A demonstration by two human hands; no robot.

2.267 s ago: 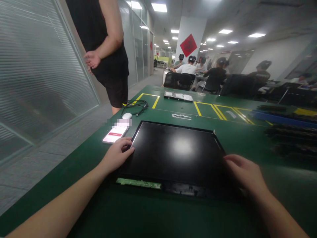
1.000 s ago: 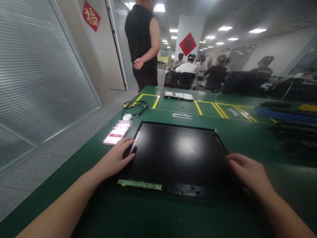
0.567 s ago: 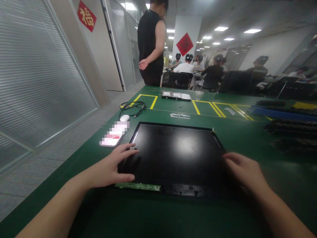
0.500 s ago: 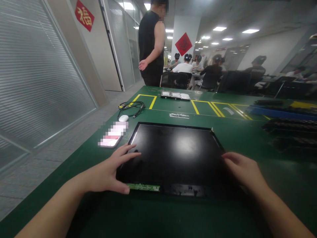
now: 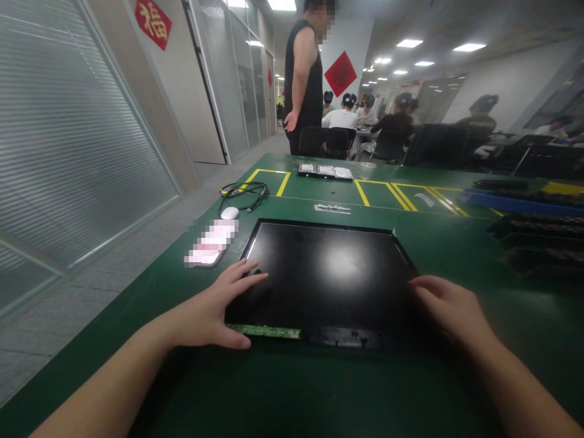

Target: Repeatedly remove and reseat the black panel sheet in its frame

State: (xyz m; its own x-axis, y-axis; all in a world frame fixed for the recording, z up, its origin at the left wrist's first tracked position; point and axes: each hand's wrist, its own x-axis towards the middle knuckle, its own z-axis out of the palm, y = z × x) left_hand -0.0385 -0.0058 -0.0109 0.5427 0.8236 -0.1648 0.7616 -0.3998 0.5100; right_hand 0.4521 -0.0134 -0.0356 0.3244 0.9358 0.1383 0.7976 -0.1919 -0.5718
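Your left hand [image 5: 214, 310] has slid to the near-left corner of the flat black display panel [image 5: 326, 274], fingers spread flat; your right hand [image 5: 449, 307] stays open on its right edge, panel near the green tabletop's [image 5: 274, 389] front edge.

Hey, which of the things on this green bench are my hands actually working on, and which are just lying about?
In hand:
- black screen panel, flat on the green table
- green circuit strip on its near edge
- left hand on the near left corner
- right hand at the right edge

Lying about:
- phone
- white mouse
- black cable
- three small flat units
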